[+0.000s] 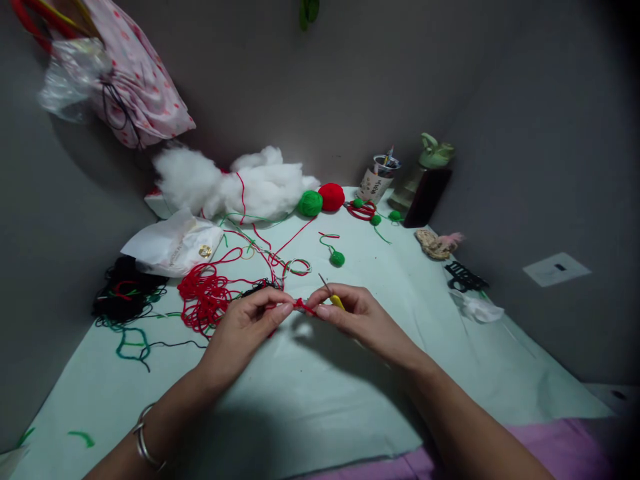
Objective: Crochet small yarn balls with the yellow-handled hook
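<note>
Between my two hands, over the middle of the table, is a small piece of red yarn (301,305). My left hand (253,317) pinches its left end between thumb and fingertips. With thumb and forefinger, my right hand (350,310) grips the yarn's right end. A crochet hook with a yellow handle (338,302) is tucked in the same right hand, its metal shaft pointing up and to the left. Just left of my left hand lies a loose heap of red yarn (204,297). The exact stitches at my fingertips are too small to make out.
White stuffing (260,187) lies along the back wall beside a green yarn ball (310,203) and a red yarn ball (331,197). Red-handled scissors (362,211), a pen cup (375,183) and a dark phone (427,198) stand or lie behind. Black yarn (125,290) sits left; a black hair claw (464,276) right.
</note>
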A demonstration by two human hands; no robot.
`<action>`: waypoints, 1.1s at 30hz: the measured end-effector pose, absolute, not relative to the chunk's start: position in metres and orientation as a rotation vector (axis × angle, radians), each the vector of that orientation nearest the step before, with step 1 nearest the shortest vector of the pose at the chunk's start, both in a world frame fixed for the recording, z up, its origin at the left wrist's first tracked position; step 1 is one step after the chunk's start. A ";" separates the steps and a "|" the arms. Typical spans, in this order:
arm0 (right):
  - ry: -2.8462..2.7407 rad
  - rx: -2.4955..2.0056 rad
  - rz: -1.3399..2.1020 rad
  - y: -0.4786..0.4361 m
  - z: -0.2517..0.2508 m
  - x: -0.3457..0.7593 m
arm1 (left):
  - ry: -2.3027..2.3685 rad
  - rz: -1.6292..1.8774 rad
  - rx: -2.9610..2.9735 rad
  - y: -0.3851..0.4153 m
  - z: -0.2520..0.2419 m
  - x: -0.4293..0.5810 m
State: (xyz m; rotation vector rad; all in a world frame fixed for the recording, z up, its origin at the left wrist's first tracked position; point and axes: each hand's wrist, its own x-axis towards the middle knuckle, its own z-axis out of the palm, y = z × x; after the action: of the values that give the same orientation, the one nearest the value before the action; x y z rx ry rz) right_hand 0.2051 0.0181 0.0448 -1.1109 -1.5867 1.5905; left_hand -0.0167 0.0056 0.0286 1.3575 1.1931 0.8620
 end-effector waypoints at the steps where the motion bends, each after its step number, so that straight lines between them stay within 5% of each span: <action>1: -1.592 -1.113 1.575 0.018 0.045 0.205 | 1.187 0.853 1.361 0.005 0.029 -0.015; 17: -1.609 -1.099 1.477 0.018 0.040 0.199 | 1.152 0.816 1.430 0.001 0.026 -0.008; 24: -1.803 -1.100 1.136 0.007 0.038 0.193 | 1.187 0.798 1.520 -0.001 0.029 -0.003; 29: -1.583 -1.120 1.327 0.011 0.041 0.199 | 1.180 0.840 1.639 -0.008 0.035 -0.004; 33: -1.351 -1.212 1.088 0.029 0.038 0.217 | 1.224 0.911 1.593 -0.009 0.041 -0.016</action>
State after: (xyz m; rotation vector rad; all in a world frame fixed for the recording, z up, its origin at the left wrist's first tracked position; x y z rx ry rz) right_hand 0.2168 0.0287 0.0381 -1.2122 -1.3515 1.0876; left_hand -0.0160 -0.0090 0.0409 1.5928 1.2239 0.9113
